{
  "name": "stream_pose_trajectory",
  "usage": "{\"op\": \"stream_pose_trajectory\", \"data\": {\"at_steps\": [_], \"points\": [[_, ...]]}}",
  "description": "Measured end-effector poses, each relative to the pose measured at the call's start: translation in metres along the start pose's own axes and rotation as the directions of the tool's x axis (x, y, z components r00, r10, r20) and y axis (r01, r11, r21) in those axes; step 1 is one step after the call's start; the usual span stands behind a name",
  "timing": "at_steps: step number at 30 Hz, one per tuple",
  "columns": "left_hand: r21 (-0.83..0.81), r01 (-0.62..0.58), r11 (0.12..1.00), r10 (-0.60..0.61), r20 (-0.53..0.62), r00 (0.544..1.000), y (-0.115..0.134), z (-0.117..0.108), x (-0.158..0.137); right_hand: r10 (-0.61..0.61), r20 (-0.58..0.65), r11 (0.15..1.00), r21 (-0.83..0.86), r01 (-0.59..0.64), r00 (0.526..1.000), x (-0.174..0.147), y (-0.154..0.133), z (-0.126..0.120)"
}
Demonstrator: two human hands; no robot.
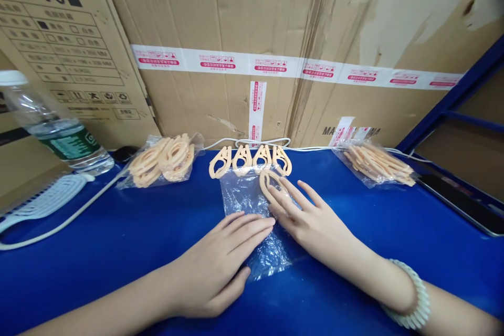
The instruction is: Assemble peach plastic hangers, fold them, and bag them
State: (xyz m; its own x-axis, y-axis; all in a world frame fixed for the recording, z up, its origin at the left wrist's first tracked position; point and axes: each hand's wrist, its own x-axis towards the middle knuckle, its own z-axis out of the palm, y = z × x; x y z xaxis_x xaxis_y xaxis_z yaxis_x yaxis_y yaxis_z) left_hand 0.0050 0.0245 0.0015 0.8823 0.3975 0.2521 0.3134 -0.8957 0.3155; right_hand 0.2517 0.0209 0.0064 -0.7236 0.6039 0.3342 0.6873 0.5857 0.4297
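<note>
A clear plastic bag (242, 197) lies flat on the blue table. My left hand (220, 262) rests on its lower left part, fingers stretched out and holding nothing. Over the bag's upper right, my right hand (305, 218) grips a peach-coloured folding hanger (266, 182), with some of its fingers spread. The fingers cover the hanger's lower end. I cannot tell whether it lies inside the bag or on top. Just beyond the bag, several more folding hangers (221, 163) stand folded in a row.
Bagged hangers lie at the left (173, 155) and the right (378, 163). A water bottle (66, 136), a hairbrush (51, 197) and a white cable (74, 223) are at the left. A phone (464, 205) lies far right. Cardboard (220, 100) stands behind the table (157, 236).
</note>
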Motion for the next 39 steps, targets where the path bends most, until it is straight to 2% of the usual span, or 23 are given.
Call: {"op": "stream_pose_trajectory", "data": {"at_steps": [4,8,11,13,16,18,19,22,24,27,31,35,39], "points": [[0.017,-0.011,1.0,0.01,0.042,0.999,0.0,-0.003,0.001,-0.022,-0.026,1.0,-0.007,0.022,0.999,0.003,0.002,0.002],[0.009,-0.02,1.0,0.019,0.028,0.999,0.0,-0.003,0.001,-0.052,-0.104,0.999,0.009,0.053,0.993,0.004,0.005,0.006],[-0.001,-0.014,1.0,0.014,0.025,1.0,0.001,-0.004,0.001,-0.045,-0.119,0.996,0.073,0.054,0.992,0.004,0.007,0.005],[-0.002,-0.01,1.0,0.01,0.033,0.999,0.001,-0.004,0.001,-0.035,-0.164,0.97,0.231,0.072,0.986,0.004,0.01,0.0],[-0.008,-0.017,1.0,0.017,0.03,0.999,0.001,-0.004,0.001,0.117,-0.291,0.813,0.577,0.077,0.949,0.002,0.021,-0.007],[-0.016,-0.026,1.0,0.026,-0.005,1.0,0.001,-0.002,0.0,0.251,-0.305,0.734,0.679,0.025,0.919,0.002,0.034,-0.006],[-0.019,-0.029,0.999,0.029,-0.023,0.999,0.001,-0.001,0.0,0.278,-0.294,0.743,0.669,-0.011,0.914,0.003,0.043,-0.002],[-0.021,-0.038,0.999,0.037,-0.049,0.998,0.0,0.001,-0.002,0.236,-0.139,0.853,0.504,-0.136,0.962,0.014,0.076,0.019],[-0.013,-0.04,0.999,0.039,-0.048,0.998,0.0,0.0,-0.003,0.171,0.061,0.93,0.319,-0.182,0.983,0.028,0.097,0.034],[0.011,-0.043,0.999,0.043,-0.03,0.999,0.0,-0.003,-0.004,0.124,0.217,0.958,0.226,-0.174,0.968,0.051,0.118,0.05],[0.037,-0.042,0.998,0.042,-0.009,0.999,0.0,-0.005,-0.006,0.14,0.327,0.965,0.167,-0.203,0.935,0.067,0.128,0.055],[0.046,-0.043,0.998,0.045,-0.032,0.999,-0.002,-0.003,-0.007,0.198,0.404,0.96,0.106,-0.261,0.893,0.05,0.132,0.045],[0.04,-0.023,0.999,0.026,-0.076,0.997,-0.004,0.003,-0.008,0.224,0.514,0.942,0.104,-0.319,0.828,0.003,0.135,0.027]]}}
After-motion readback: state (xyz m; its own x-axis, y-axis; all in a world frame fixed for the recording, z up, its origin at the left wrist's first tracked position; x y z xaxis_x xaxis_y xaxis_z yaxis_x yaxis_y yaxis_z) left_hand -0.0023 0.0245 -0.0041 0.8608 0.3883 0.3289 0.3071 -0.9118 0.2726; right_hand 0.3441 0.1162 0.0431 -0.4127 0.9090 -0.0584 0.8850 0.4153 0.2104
